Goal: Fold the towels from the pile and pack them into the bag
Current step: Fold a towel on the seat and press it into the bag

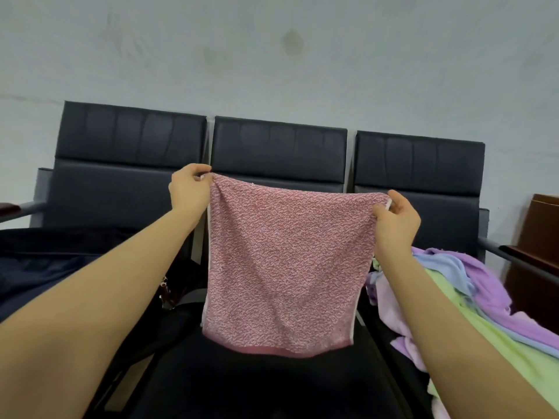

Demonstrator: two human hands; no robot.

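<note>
Pink towel [281, 267] held up by its top corners

Left hand [189, 189] and right hand [396, 222] each pinch a corner — dark bag [45, 261] at left, contents unseen.

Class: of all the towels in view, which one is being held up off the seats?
The pink speckled towel, pinched at its top corners by both hands; the purple, blue and green towels lie heaped on the right seat.

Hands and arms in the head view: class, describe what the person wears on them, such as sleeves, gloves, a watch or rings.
Nothing shows on either. The left hand and right hand are bare, with no gloves, and no rings or watch in sight. Both forearms are uncovered right down to the frame's lower edge, so no sleeve is in view.
</note>
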